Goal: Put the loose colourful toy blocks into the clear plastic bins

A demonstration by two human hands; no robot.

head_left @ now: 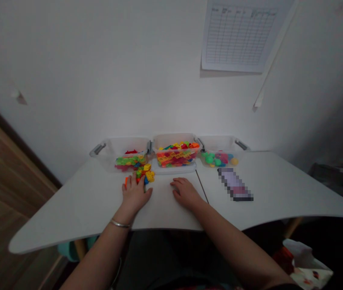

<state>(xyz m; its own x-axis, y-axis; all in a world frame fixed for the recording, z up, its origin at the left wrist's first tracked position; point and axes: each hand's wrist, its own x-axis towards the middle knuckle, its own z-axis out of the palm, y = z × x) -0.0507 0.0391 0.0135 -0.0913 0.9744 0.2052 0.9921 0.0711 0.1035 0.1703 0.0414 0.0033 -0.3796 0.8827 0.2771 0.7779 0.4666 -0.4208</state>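
from the head camera, the left hand (135, 194) lies open on the white table (68, 209), its fingers touching a small pile of toy bricks (144, 176), not clenched; the right hand (186, 192) rests flat, gripping nothing, just below three clear plastic bins (175, 141) of colored pieces

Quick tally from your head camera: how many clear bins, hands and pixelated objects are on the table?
Clear plastic bins: 3
Hands (left hand, right hand): 2
Pixelated flat object: 1
Total: 6
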